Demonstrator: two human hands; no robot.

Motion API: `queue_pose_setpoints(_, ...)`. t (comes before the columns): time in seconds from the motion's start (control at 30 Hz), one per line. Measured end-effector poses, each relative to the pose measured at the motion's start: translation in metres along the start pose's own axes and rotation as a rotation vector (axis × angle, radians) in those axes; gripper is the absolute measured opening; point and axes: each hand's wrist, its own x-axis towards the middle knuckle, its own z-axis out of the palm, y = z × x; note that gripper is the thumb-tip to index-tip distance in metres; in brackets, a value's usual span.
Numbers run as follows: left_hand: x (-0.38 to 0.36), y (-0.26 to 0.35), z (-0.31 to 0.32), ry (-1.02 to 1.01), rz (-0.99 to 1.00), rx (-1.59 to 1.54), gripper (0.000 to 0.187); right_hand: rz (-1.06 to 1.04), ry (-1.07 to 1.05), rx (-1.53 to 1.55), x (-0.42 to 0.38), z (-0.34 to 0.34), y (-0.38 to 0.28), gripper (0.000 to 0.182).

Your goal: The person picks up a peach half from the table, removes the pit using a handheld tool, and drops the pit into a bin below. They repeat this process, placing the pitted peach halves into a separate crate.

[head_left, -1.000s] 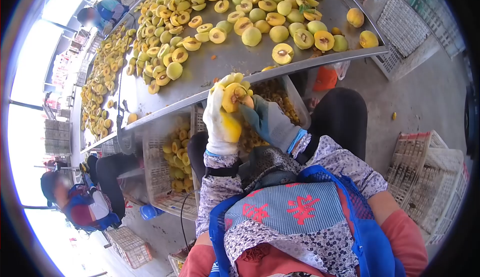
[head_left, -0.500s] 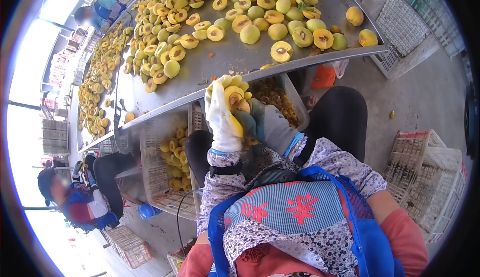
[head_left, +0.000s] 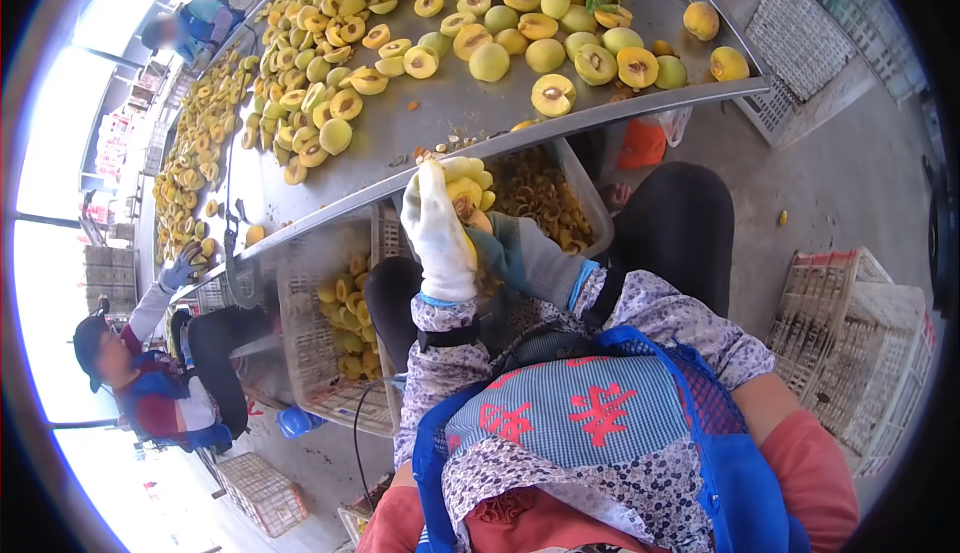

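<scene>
My left hand, in a white glove with yellow fingers, is closed around a yellow peach half just below the table's near edge. The fruit's brownish hollow faces me. My right hand, in a grey and teal glove, is curled against the lower side of the fruit. Its fingertips are mostly hidden, and I cannot make out what they grip. Beyond my hands, halved peaches lie heaped on the metal table, several showing their pits.
Under the table's edge stand a bin of brown scraps and a crate holding peach halves. Stacked crates are at right. One co-worker sits at left, another farther off. A cable hangs near my left arm.
Both hands stay together at the peach half, which has turned slightly and shows less. The co-worker at left has raised a gloved hand to the fruit on the table. The view has shifted slightly.
</scene>
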Motion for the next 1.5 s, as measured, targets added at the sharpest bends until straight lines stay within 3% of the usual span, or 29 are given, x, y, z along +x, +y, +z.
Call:
queue_pose_setpoints(0.03,0.001,0.002,-0.001,0.046,-0.225,-0.269,0.038,-0.057,-0.003,0.010,0.005,0.001,0.015,0.045)
queue_pose_setpoints(0.1,0.004,0.003,-0.004,0.010,-0.248,-0.284,0.040,-0.111,-0.007,0.024,0.003,0.000,0.004,0.048)
queue_pose_setpoints(0.17,0.005,0.001,-0.007,-0.029,-0.274,-0.299,0.042,0.535,-0.234,0.177,-0.009,-0.012,-0.034,0.054)
queue_pose_setpoints(0.2,0.005,-0.002,-0.009,-0.058,-0.284,-0.344,0.042,0.536,-0.234,0.178,-0.005,-0.018,-0.029,0.054)
queue_pose_setpoints(0.27,0.008,-0.007,-0.011,-0.089,-0.294,-0.391,0.043,0.598,-0.568,0.547,0.006,-0.026,-0.010,0.057)
queue_pose_setpoints(0.3,0.011,-0.009,-0.012,-0.158,-0.304,-0.371,0.043,0.599,-0.566,0.547,0.009,-0.029,-0.005,0.057)
queue_pose_setpoints(0.4,0.013,-0.010,-0.018,-0.233,-0.408,-0.327,0.041,0.570,-0.653,0.584,0.007,-0.030,-0.010,0.057)
queue_pose_setpoints(0.47,0.010,-0.006,-0.014,-0.241,-0.500,-0.299,0.040,0.451,-0.361,0.045,-0.005,-0.025,-0.021,0.056)
queue_pose_setpoints(0.53,0.002,0.001,0.000,0.055,-0.640,-0.398,0.035,0.400,-0.357,-0.049,-0.004,-0.025,-0.022,0.052)
queue_pose_setpoints(0.6,0.010,-0.003,-0.008,0.090,-0.669,-0.545,0.033,0.355,-0.355,-0.146,-0.003,-0.024,-0.006,0.048)
queue_pose_setpoints(0.67,0.016,0.001,-0.021,0.183,-0.631,-0.666,0.027,-0.034,-0.315,-0.389,0.006,-0.020,0.033,0.044)
queue_pose_setpoints(0.7,0.020,-0.002,-0.036,0.224,-0.569,-0.618,0.030,-0.038,-0.324,-0.392,0.006,-0.022,0.032,0.044)
queue_pose_setpoints(0.77,0.024,-0.002,-0.079,0.248,-0.410,-0.443,0.033,0.163,-0.160,-0.575,0.006,-0.026,0.030,0.045)
queue_pose_setpoints(0.8,0.022,-0.003,-0.110,0.247,-0.309,-0.340,0.030,0.209,-0.073,-0.444,0.005,-0.025,0.032,0.045)
queue_pose_setpoints(0.83,0.024,0.007,-0.133,0.285,-0.206,0.015,0.035,0.208,-0.073,-0.444,0.002,-0.023,0.036,0.045)
queue_pose_setpoints(0.87,0.034,-0.009,-0.171,0.354,-0.186,0.119,0.031,0.105,0.021,-0.506,0.003,-0.024,0.039,0.044)
queue_pose_setpoints(0.9,0.034,-0.016,-0.195,0.453,-0.203,0.386,0.030,0.000,0.125,-0.565,0.004,-0.025,0.039,0.043)
queue_pose_setpoints(0.93,0.034,-0.007,-0.200,0.529,-0.250,0.740,0.031,0.045,0.134,-0.669,0.000,-0.023,0.022,0.041)
queue_pose_setpoints(0.97,0.039,-0.025,-0.225,0.480,0.064,1.015,0.031,0.040,0.147,-0.668,0.002,-0.023,0.026,0.041)
queue_pose_setpoints(1.03,0.048,0.005,-0.154,0.391,0.088,0.695,0.031,-0.088,0.152,-0.669,0.006,-0.023,0.040,0.038)
queue_pose_setpoints(1.1,0.058,0.013,-0.077,0.068,0.147,0.531,0.031,-0.114,0.155,-0.716,0.004,-0.025,0.036,0.038)
queue_pose_setpoints(1.17,0.059,0.020,-0.001,-0.107,0.174,0.607,0.042,-0.029,0.124,-0.795,0.002,-0.029,0.032,0.038)
queue_pose_setpoints(1.23,0.078,-0.005,0.053,-0.208,0.346,0.827,0.052,-0.013,0.103,-0.800,-0.001,-0.034,0.028,0.039)
queue_pose_setpoints(1.27,0.082,-0.021,0.075,-0.250,0.304,0.869,0.055,0.000,0.073,-0.804,-0.003,-0.037,0.027,0.040)
queue_pose_setpoints(1.33,0.089,-0.030,0.097,-0.299,0.264,0.906,0.058,-0.031,0.073,-0.852,-0.006,-0.044,0.034,0.040)
queue_pose_setpoints(1.4,0.094,-0.023,0.110,-0.605,0.096,0.874,0.055,-0.062,0.072,-0.898,-0.006,-0.049,0.031,0.040)
queue_pose_setpoints(1.5,0.099,-0.033,0.110,-0.669,0.085,0.671,0.049,-0.048,0.075,-0.857,-0.005,-0.048,0.030,0.039)
